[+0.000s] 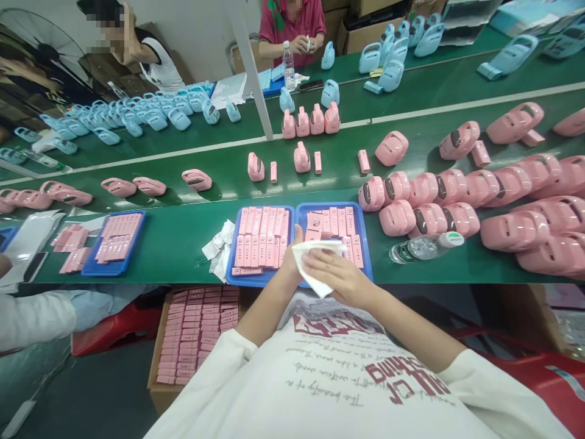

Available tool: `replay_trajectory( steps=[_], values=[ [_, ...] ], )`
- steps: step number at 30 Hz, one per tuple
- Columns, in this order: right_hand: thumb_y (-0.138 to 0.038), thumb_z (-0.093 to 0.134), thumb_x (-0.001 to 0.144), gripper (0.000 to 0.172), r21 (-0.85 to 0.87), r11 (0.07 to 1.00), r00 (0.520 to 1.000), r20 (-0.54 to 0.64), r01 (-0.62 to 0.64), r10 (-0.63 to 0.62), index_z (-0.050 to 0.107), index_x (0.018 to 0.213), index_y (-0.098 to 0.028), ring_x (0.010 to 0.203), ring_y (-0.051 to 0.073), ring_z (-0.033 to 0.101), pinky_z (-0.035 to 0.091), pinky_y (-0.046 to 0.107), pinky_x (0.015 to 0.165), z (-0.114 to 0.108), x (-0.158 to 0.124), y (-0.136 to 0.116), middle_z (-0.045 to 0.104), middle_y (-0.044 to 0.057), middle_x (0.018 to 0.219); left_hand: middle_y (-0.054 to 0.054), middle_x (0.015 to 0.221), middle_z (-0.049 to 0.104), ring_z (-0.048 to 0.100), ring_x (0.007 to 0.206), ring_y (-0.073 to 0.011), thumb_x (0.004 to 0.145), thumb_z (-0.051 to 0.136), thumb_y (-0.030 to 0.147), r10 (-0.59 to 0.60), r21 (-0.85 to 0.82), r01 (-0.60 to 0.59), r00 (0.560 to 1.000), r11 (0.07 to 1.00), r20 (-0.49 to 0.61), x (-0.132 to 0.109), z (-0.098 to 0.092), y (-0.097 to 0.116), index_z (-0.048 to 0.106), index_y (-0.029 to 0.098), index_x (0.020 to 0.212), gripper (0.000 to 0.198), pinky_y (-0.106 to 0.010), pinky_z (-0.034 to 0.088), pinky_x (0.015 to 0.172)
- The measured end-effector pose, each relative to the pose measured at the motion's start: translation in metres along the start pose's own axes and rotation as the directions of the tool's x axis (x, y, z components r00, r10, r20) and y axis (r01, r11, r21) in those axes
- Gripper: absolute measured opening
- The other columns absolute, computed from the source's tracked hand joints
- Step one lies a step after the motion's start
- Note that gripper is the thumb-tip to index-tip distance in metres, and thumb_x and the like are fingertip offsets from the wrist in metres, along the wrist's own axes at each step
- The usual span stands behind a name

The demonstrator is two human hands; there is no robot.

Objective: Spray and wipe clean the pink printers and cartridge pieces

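Long green worktops [183,244] run across the room, with a large fan [43,46] at the far left and a person in a red top [315,18] seated on the opposite side. Nearest the camera, the wearer's white shirt [320,378] carries dark red block letters, among them "ALL", and thinner script in which "The beauty of a" can be picked out; the remaining lines are too distorted to read. Under the bench edge, a cardboard box [163,396] is packed with rows of small pink parts. Glossy pink housings [397,217] crowd the right side, and light blue housings [178,119] cover much of the far bench. Two blue trays [367,262] stand side by side before the wearer, filled with slim pink pieces [247,251] bearing tiny dark marks, illegible at this scale. Just right of them lies a clear water bottle [420,248] with a green-toned label, its brand too blurred to name. Crumpled tissues [222,247] sit beside the left-hand tray. Over the near edge of the right-hand tray, the right hand [347,280] presses a folded white cloth [316,282] under its fingers. The left hand [289,262] meets the cloth from the other side, thumb raised; its fingers are mostly covered, so I cannot tell what they grip, though possibly a pink piece.
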State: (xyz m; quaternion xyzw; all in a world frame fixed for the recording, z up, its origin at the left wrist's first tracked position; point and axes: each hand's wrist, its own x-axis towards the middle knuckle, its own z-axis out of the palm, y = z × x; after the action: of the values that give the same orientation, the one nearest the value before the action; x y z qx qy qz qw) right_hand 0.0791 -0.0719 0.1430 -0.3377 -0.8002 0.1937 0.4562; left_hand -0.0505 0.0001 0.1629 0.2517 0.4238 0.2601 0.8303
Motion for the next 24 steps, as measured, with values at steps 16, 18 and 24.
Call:
replay_trajectory(
  steps=[16,18,24],
  values=[
    [-0.029,0.067,0.08,0.026,0.755,0.651,0.053,-0.649,-0.08,0.759,0.066,0.096,-0.009,0.102,0.023,0.066,0.049,0.042,0.1,-0.085,0.001,-0.01,0.069,0.014,0.103,-0.003,0.078,0.063,0.059,0.054,-0.0116,0.073,0.073,0.036,-0.071,0.571,-0.072,0.972,0.817,0.225,-0.011,-0.015,-0.005,0.058,0.016,0.111,0.046,-0.022,0.045,0.049],
    [-0.024,0.063,0.082,0.019,0.711,0.699,-0.084,-0.704,-0.084,0.706,0.067,0.093,-0.009,0.093,0.021,0.068,0.052,0.042,0.096,-0.099,-0.02,-0.015,0.07,0.012,0.098,-0.002,0.079,0.062,0.056,0.052,-0.0118,0.074,0.073,0.032,-0.055,0.693,-0.111,0.975,0.712,0.213,-0.004,-0.016,-0.013,0.053,0.019,0.121,0.053,-0.022,0.041,0.048],
    [-0.02,0.04,0.091,0.028,0.586,0.799,-0.316,-0.79,-0.137,0.525,0.067,0.084,-0.016,0.101,0.018,0.067,0.048,0.04,0.101,-0.146,-0.072,-0.032,0.07,0.007,0.097,-0.014,0.098,0.063,0.063,0.084,-0.0279,0.081,0.06,0.014,-0.035,0.967,-0.253,0.967,0.021,0.254,0.035,0.05,-0.066,0.064,0.017,0.104,0.023,-0.037,0.046,0.075]
  ],
)
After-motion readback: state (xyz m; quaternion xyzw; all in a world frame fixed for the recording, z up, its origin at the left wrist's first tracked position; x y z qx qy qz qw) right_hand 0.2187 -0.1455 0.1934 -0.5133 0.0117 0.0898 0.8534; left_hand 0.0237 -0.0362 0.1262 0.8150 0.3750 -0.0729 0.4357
